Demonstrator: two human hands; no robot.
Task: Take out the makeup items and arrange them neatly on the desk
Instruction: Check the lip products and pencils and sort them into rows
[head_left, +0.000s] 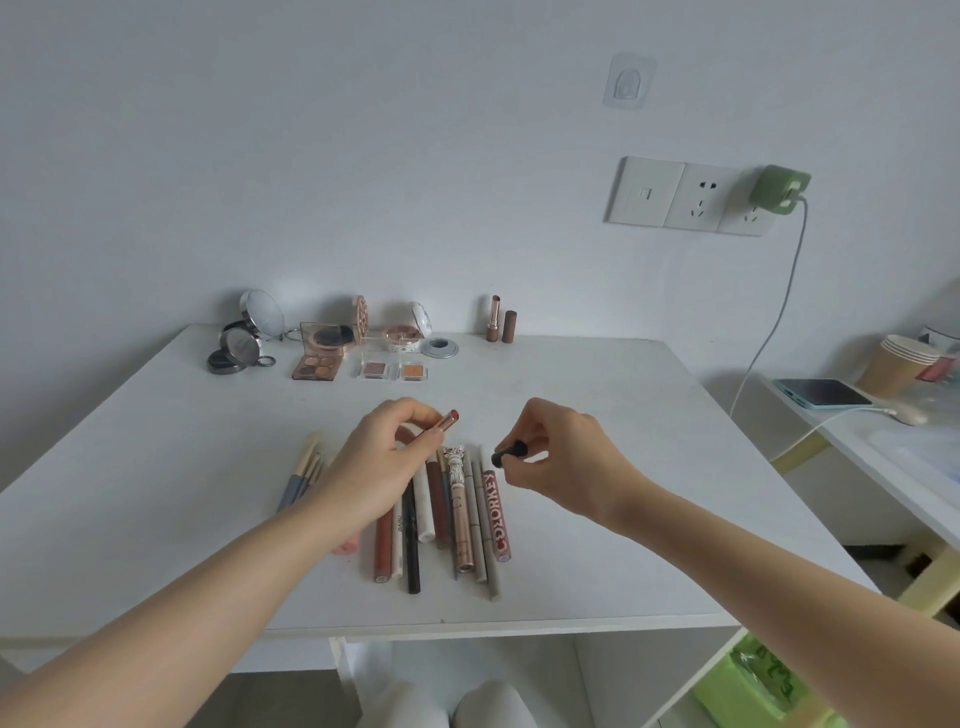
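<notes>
Above the row of sticks: both hands hover over the white surface (597, 415), apart from each other.
Left hand (379, 462): fingers curled, pinching one open lipstick (448, 420), its red tip pointing up and right.
Right hand (558, 447): fingers curled round one dark cap (509, 453), its open end facing the left hand.
Beneath the hands: about ten pens and tubes (452, 519) lying side by side, touching; one reads "DEORKEY" (496, 514).
Left of the left hand: three brushes (304, 473) lying together.
Beyond both hands, at the wall: several compacts and palettes (317, 353); one upright lipstick (493, 318) just beside its own brown cap (509, 326).
</notes>
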